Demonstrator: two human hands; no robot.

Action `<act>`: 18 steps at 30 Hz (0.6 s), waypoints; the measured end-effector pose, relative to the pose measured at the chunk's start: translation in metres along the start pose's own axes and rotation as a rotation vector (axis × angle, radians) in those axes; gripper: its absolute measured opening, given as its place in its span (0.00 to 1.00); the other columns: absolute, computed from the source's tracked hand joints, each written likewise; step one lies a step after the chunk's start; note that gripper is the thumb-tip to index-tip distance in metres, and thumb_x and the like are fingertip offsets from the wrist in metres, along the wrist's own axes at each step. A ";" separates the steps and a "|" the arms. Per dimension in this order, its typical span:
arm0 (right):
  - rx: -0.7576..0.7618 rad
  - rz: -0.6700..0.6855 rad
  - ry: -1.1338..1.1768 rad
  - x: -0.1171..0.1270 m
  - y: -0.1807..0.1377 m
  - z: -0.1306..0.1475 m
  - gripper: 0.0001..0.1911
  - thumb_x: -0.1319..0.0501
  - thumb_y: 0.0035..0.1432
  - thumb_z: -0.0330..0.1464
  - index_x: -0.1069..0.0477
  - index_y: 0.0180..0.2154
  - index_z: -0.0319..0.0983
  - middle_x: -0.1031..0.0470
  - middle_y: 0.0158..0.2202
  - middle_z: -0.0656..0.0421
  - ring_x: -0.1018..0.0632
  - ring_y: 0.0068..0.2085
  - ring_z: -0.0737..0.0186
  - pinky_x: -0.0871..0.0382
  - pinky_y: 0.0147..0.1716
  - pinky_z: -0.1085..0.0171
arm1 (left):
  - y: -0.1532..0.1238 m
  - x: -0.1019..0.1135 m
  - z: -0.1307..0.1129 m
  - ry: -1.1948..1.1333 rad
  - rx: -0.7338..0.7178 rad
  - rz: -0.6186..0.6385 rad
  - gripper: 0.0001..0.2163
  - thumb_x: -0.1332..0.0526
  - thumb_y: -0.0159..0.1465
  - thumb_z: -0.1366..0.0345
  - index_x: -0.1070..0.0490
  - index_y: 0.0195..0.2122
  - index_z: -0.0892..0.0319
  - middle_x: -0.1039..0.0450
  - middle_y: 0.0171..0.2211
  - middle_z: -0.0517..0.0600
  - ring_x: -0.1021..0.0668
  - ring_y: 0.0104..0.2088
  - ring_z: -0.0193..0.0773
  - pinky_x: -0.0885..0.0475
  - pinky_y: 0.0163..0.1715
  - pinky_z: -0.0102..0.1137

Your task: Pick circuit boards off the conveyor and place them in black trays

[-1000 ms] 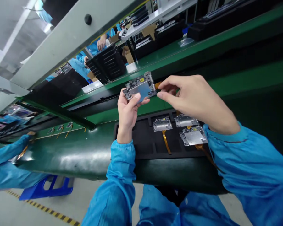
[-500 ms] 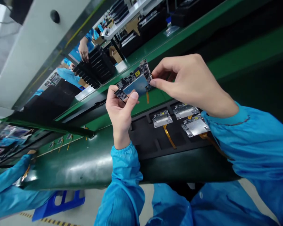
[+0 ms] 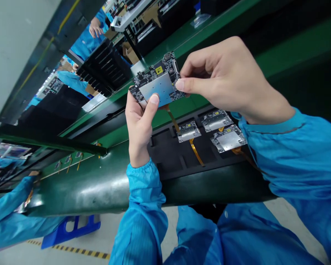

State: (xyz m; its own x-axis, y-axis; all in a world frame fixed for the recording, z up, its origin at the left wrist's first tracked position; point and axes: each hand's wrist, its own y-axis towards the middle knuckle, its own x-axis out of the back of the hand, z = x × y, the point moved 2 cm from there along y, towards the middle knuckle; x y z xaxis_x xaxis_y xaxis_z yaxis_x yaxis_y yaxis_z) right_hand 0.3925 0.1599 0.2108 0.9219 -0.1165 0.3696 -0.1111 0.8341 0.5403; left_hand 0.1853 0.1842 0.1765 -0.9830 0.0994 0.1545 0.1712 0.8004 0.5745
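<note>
A circuit board (image 3: 157, 88) with a silver shield plate and a yellow sticker is held up above the bench, tilted toward me. My left hand (image 3: 142, 119) grips its lower left corner, thumb on the shield plate. My right hand (image 3: 220, 79) pinches the board's right edge between thumb and forefinger. An orange flex cable (image 3: 172, 118) hangs from the board's underside. Below lies a black foam tray (image 3: 168, 156). In it rest a board (image 3: 188, 132) with its own orange cable, another board (image 3: 216, 120) behind, and a third board (image 3: 228, 140) beside my right sleeve.
The green bench (image 3: 99, 184) has a rounded front edge. Small boards (image 3: 78, 155) with cables lie farther left along it. At the left a co-worker's sleeve (image 3: 13, 198) reaches in above a blue stool (image 3: 71, 230). A black slotted rack (image 3: 102, 66) stands across the line near another person.
Both hands have raised the board slightly and turned its face more toward me. Its orange cable now hangs more visibly below. Across the line, a person's hand has lifted off the black rack.
</note>
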 end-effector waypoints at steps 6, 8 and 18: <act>-0.073 0.060 0.115 -0.005 0.002 -0.003 0.14 0.32 0.63 0.28 0.29 0.26 0.43 0.25 0.27 0.62 0.27 0.30 0.61 0.35 0.32 0.58 | -0.002 0.003 0.004 -0.055 0.072 -0.004 0.22 0.27 0.65 0.47 0.27 0.54 0.50 0.22 0.51 0.51 0.19 0.59 0.52 0.16 0.53 0.43; -0.092 0.072 0.116 -0.007 0.002 -0.006 0.13 0.32 0.64 0.30 0.28 0.26 0.44 0.24 0.27 0.62 0.25 0.30 0.60 0.32 0.32 0.58 | -0.001 0.003 0.004 -0.055 0.065 -0.001 0.22 0.27 0.65 0.47 0.27 0.53 0.51 0.22 0.50 0.51 0.18 0.59 0.52 0.16 0.53 0.43; -0.102 0.079 0.184 -0.016 0.003 -0.009 0.13 0.29 0.66 0.36 0.28 0.30 0.43 0.23 0.29 0.61 0.21 0.32 0.58 0.24 0.37 0.57 | 0.002 0.008 0.005 0.012 -0.002 -0.049 0.27 0.28 0.66 0.43 0.29 0.61 0.48 0.22 0.50 0.51 0.18 0.58 0.52 0.17 0.53 0.42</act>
State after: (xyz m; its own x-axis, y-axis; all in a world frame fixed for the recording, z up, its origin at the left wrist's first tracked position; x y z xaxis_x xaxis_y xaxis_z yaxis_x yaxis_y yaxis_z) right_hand 0.3808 0.1693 0.2000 0.9650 0.0444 0.2583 -0.1566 0.8879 0.4326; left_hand 0.1771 0.1894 0.1750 -0.9893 0.0525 0.1359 0.1227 0.8032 0.5830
